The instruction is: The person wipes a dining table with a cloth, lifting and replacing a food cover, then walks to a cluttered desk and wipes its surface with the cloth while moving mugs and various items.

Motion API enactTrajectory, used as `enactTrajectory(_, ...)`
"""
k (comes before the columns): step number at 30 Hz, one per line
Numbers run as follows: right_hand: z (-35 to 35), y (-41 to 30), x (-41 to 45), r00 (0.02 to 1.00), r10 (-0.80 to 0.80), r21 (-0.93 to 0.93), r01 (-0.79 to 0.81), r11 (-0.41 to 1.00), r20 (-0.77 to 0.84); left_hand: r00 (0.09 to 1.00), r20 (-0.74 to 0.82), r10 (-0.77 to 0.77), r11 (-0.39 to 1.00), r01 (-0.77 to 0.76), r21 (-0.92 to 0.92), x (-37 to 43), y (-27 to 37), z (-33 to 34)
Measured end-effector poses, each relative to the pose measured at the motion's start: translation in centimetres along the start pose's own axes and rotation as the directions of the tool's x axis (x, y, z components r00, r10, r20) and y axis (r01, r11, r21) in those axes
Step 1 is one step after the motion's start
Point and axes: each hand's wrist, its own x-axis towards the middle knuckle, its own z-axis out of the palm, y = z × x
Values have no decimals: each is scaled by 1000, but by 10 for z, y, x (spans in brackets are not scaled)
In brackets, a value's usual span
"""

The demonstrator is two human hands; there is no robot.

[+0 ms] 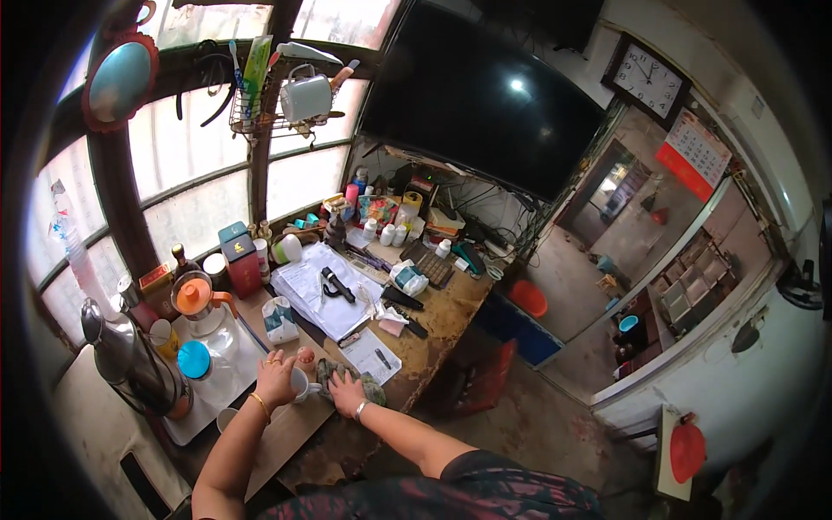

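My left hand (275, 378) is closed around the rim and side of a white mug (301, 383) whose handle points right. Just behind the mug stands a small reddish round-topped object (305, 355). Pressed flat on a crumpled green-grey cloth (370, 388) is my right hand (346, 392), at the desk's front. A white and teal tissue pack (280, 320) lies beyond the left hand. Past the cloth lies a clipboard with paper (370, 356) and a dark pen on it.
At left, a tray (188, 431) holds a glass jug with an orange lid (195, 296) and a blue-lidded jar (194, 360). A steel thermos (133, 364) stands there too. Papers (312, 286), bottles and a calculator crowd the worn desk (448, 312). A red chair (491, 383) is at right.
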Motion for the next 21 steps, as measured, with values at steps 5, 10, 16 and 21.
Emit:
enactTrajectory(5, 8, -6, 23, 999, -14, 17, 15, 1000, -52, 986, 109, -125, 990, 117, 76, -9, -12, 12)
enactTrajectory(10, -9, 5, 22, 993, 6, 9, -5, 1000, -120, 982, 118, -148, 974, 124, 190, 14, -20, 24)
enactTrajectory(16, -32, 12, -4, 983, -162, 81, 155, 985, 91, 973, 111, -201, 970, 182, 160, 15, -20, 17)
enactTrajectory(21, -36, 9, -12, 957, -238, 136, 218, 967, 162, 948, 172, -268, 958, 281, -60, 23, -26, 22)
